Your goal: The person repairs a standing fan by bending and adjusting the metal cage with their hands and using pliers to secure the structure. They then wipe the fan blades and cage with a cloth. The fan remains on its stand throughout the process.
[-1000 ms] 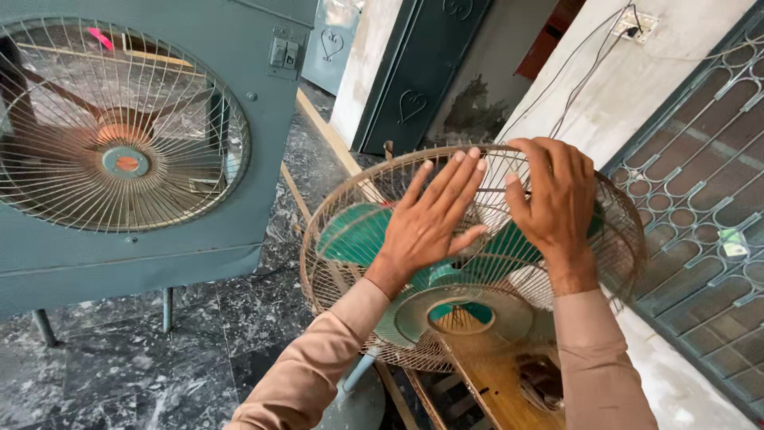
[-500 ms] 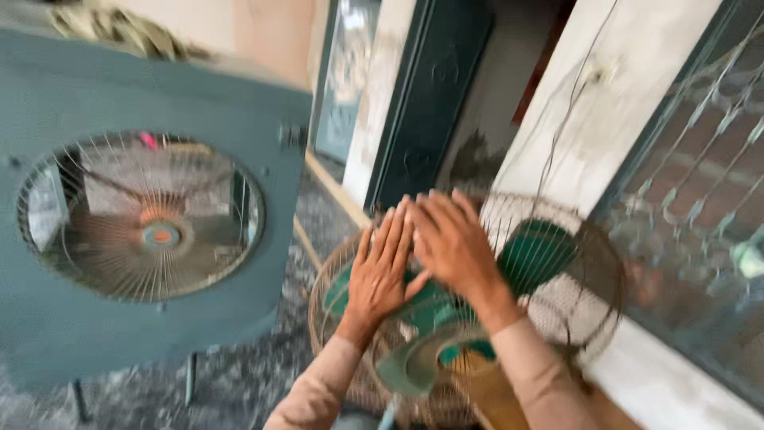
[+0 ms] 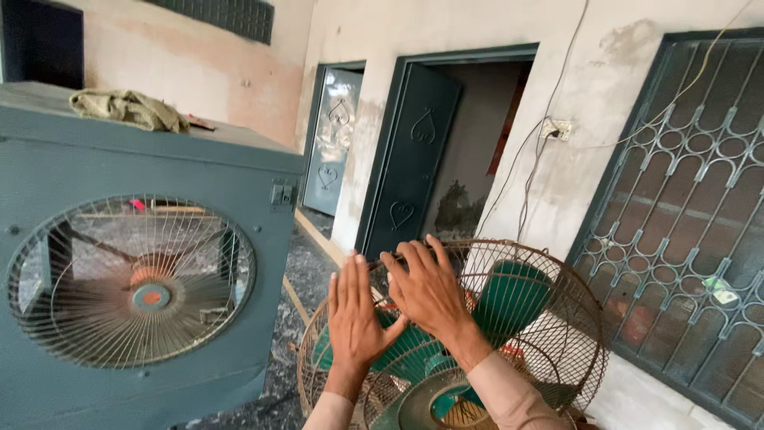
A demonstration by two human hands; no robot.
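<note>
Pressing flat on the rusty round wire guard (image 3: 509,318) of the green-bladed fan, low before the wall, the left hand (image 3: 356,314) and right hand (image 3: 428,288) are spread open, gripping nothing; firm hold on the rim is judged needed.

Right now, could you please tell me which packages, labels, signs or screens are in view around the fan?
Small white-green tag or wrapper: stuck in the window grille at right, crumpled.
Round badge: centre of the cooler grille at left, grey with orange middle.
No packages or screens.
</note>
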